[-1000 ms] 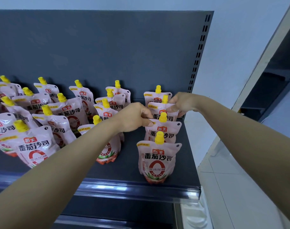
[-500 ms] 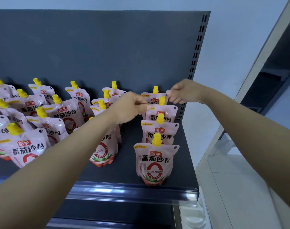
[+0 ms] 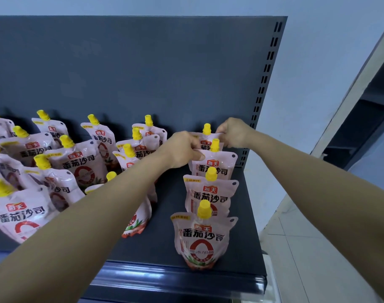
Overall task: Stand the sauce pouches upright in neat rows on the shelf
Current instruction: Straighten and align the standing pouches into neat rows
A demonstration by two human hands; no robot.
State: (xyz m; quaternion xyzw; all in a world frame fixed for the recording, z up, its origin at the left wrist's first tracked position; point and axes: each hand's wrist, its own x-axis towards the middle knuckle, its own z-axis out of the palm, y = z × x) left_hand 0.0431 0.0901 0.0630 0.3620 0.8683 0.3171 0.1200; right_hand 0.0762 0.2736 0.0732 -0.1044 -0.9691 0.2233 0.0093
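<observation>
Even, soft indoor light; pouches (image 3: 89, 165) left of the hands cast faint shadows on the back panel (image 3: 143, 73). Glare streaks the shelf edge (image 3: 164, 278) below them. Wide-angle bending at the borders.

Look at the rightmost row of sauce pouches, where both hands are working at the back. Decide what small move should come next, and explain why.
Probably release the rearmost pouch and draw both hands back. The left hand and right hand pinch its top corners, and it already stands upright behind the three other pouches of the row, spout in line with theirs. The row looks finished; the looser pouches at left likely need attention next.
</observation>
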